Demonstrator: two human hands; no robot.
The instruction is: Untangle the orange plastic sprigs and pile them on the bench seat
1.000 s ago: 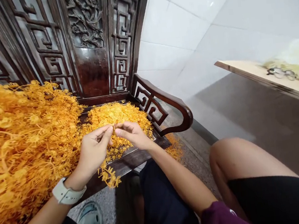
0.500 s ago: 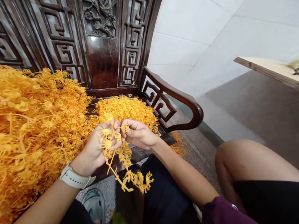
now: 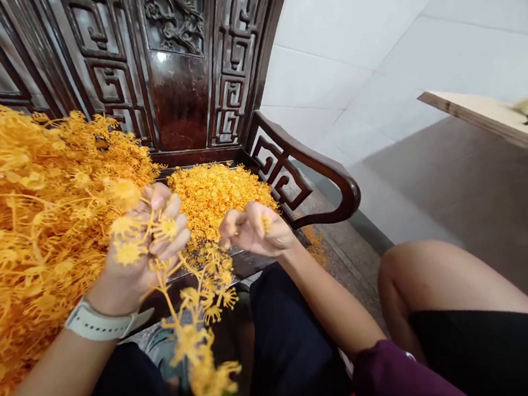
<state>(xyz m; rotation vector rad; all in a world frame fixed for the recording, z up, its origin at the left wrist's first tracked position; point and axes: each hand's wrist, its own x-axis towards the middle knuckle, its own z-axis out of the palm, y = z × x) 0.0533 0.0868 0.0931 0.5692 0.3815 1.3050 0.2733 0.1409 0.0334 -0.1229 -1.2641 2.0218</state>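
Note:
My left hand (image 3: 143, 250) is closed round a branching yellow plastic sprig (image 3: 196, 320) that hangs down from it toward my lap. Beside it, my right hand (image 3: 256, 231) is curled shut on a small yellow piece (image 3: 266, 224), a short gap away from the left. Both hands hover over the front edge of a dark carved wooden bench (image 3: 290, 176). A big heap of yellow sprigs (image 3: 24, 225) fills the bench at my left. A smaller pile of loose yellow bits (image 3: 215, 191) lies on the seat just behind my hands.
The bench's carved back (image 3: 172, 62) rises ahead and its curved armrest (image 3: 318, 173) sits right of my hands. A wooden board (image 3: 484, 119) with something on it juts in at the right. My bare knee (image 3: 421, 282) is below it. White tiled wall (image 3: 369, 33) behind.
My hands have come apart: the left lifted up and left with the sprig, the right drew back with a small piece. The sprig now dangles lower and swings.

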